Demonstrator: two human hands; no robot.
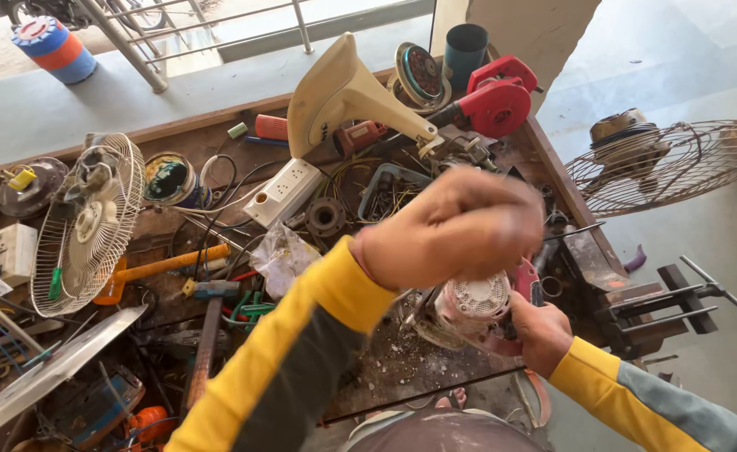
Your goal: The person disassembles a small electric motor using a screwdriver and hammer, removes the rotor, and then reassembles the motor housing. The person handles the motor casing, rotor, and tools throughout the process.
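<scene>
My left hand [456,226] is raised over the workbench, blurred, fingers curled closed above a pink fan motor [477,305]. Whether it holds a small tool I cannot tell. My right hand [540,331] grips the motor's right side from below and holds it against the bench's front edge. The motor has a white perforated end cap facing up. Both sleeves are yellow and grey.
A cluttered wooden workbench [218,134] carries a small white caged fan [88,222], a hammer [205,326], a white power strip [285,192], a cream fan base [343,92] and a red blower [490,100]. A bench vise [645,305] sits right. A wire fan guard [670,163] lies on the floor.
</scene>
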